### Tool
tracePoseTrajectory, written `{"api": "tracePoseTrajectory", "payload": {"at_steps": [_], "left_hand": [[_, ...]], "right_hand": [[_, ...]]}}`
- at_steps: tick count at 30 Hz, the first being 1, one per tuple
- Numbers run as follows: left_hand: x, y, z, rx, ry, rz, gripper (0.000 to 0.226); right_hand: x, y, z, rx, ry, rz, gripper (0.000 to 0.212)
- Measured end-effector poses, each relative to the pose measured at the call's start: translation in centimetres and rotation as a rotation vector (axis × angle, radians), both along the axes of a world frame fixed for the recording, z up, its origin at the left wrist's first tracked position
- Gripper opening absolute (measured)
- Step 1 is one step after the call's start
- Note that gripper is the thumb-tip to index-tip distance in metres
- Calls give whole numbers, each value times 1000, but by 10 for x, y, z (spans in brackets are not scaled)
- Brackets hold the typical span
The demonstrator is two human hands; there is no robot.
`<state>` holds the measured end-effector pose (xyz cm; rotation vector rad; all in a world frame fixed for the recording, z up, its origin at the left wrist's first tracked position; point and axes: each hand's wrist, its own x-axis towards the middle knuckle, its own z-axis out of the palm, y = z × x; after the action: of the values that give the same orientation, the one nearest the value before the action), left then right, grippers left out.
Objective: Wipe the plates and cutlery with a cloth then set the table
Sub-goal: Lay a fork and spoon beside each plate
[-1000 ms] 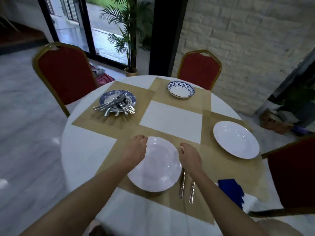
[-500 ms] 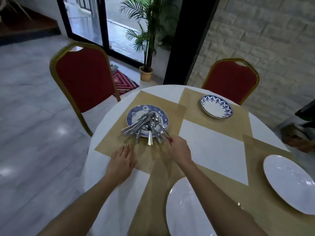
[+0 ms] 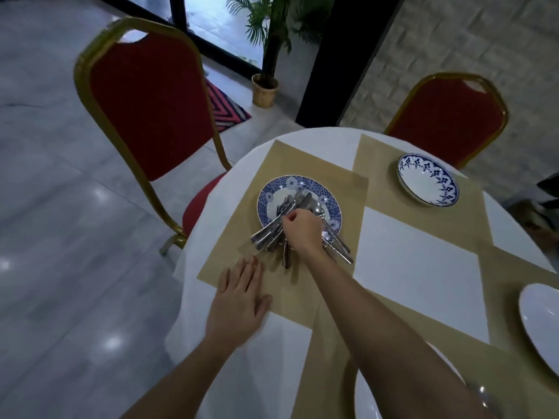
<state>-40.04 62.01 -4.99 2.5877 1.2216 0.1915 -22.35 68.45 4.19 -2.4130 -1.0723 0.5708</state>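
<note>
Head view, cutlery [image 3: 270, 234]: piled on the blue plate [image 3: 266, 197], handles fanning toward you over its near rim
Right hand [image 3: 301, 228]: yours sits on the pile, fingers curled, pinching a piece
Left hand [image 3: 239, 300]: flat, fingers spread, on the placemat [image 3: 302, 164]

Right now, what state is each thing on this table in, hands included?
patterned plate: flat on a placemat, holding the pile.
cutlery: piled on the patterned plate, handles overhanging its rim.
right hand: fingers curled, pinching a piece of cutlery.
left hand: flat, fingers straight, resting on the placemat's edge.
blue-rimmed bowl: empty, right way up.
white plate: empty, partly out of frame.
</note>
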Motion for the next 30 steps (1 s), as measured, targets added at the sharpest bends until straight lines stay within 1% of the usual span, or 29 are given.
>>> {"api": "tracePoseTrajectory", "payload": {"at_steps": [4,8,10,13,20,23,26,30], "left_hand": [[0,1,0,-14,-28,5,64],[2,1,1,-9,-21,10,65],[1,1,0,-9,-21,11,65],[0,0,0,-12,-8,3,65],[-1,2,-1,-8,-37,-5,65],[-3,2,0,-39,-41,-10,64],[-3,3,2,-20,-18,-17,65],[-1,3,12,-47,95,-18,72]], "right_hand": [[0,13,-8,-59,-7,-72,31],[1,21,-5,-61,-2,-130,26],[3,24,-5,-66,60,-188,25],[3,25,-8,-29,215,-307,21],[2,17,-6,104,451,-423,16],[6,2,2,144,476,-384,16],[14,-24,10,156,431,-308,15],[18,-60,14,199,432,-266,19]]}}
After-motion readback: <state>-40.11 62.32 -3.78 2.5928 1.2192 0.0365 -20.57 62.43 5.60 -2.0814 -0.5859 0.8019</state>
